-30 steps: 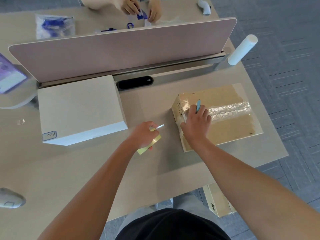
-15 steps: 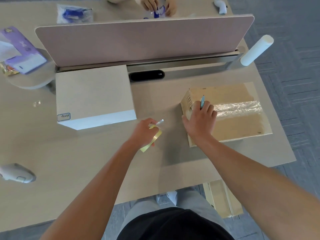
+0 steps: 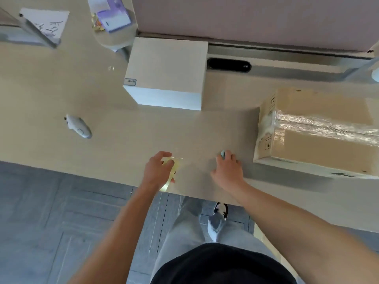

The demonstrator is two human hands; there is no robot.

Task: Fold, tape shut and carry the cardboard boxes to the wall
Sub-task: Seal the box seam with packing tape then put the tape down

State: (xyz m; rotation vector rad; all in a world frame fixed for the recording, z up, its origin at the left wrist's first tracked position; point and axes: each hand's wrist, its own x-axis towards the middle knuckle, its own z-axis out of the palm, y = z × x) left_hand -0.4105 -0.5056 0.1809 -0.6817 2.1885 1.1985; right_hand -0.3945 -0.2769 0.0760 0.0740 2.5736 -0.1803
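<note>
The cardboard box [image 3: 320,132] lies on the right part of the tabletop [image 3: 127,140], its flaps closed and a wide band of clear tape [image 3: 328,126] running along the top seam and down over the near end. Neither of the hands touches it.

The left hand [image 3: 159,171] is near the front edge of the tabletop, fingers curled round a roll of yellowish tape [image 3: 173,171] (a thin loose end sticks out to the right of the fingers). The right hand [image 3: 227,168] is just beside it, between the roll and the box, fingers bent down toward the tabletop with a small light-blue cutter [image 3: 222,154] gripped among them; only its tip shows.

Further back, a white box [image 3: 166,72] with a small label on its corner stands against the pink divider [image 3: 246,19]. A grey handheld device [image 3: 79,127] lies well to the left. At the far left corner are a purple packet [image 3: 113,19] and a sheet of paper [image 3: 48,22] with writing. Below the tabletop edge, grey trousers and one shoe [image 3: 217,220] stand on grey carpet.
</note>
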